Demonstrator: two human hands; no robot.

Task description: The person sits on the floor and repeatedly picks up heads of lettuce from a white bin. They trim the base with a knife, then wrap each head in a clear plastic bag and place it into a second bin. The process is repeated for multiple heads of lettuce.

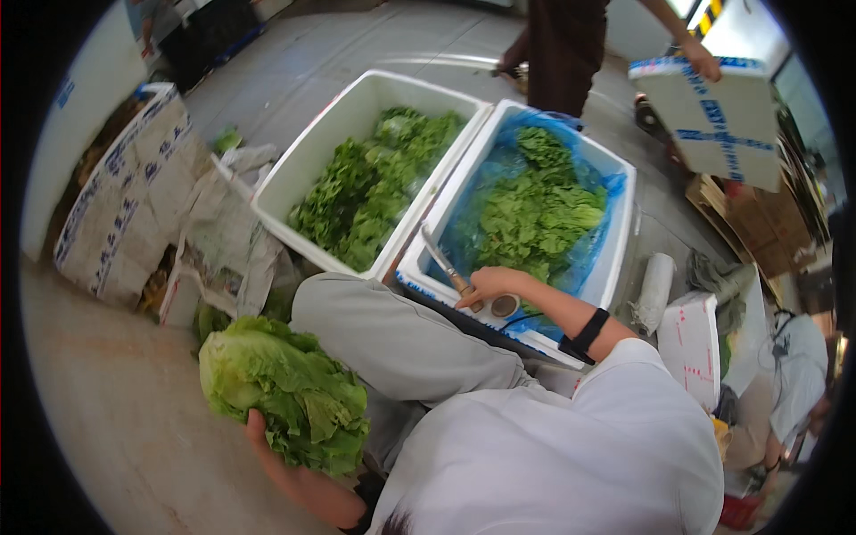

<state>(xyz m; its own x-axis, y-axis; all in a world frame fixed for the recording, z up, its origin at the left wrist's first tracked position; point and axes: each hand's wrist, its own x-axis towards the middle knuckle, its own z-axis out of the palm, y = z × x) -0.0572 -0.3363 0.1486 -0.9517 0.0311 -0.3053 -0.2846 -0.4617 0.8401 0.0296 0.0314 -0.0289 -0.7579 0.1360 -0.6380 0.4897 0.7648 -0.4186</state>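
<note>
My left hand (257,428) holds a large head of leafy lettuce (284,394) from below, beside my bent leg. A knife with a wooden handle (463,286) is at my right hand (491,286), its curved blade pointing up and away over the near left corner of a white foam box (618,234). That box is lined with blue plastic and holds green lettuce (535,214). A roll of tape (504,306) lies on its near rim, just under my right wrist. Touching it on the left, a second foam box (287,157) holds more lettuce (381,187).
A person in dark trousers (565,60) stands beyond the boxes, one hand on a foam lid (722,127). Printed sacking (127,207) is at left. A plastic roll (655,287), another foam box (689,348) and cardboard (769,221) are at right, with a second person (799,368) nearby.
</note>
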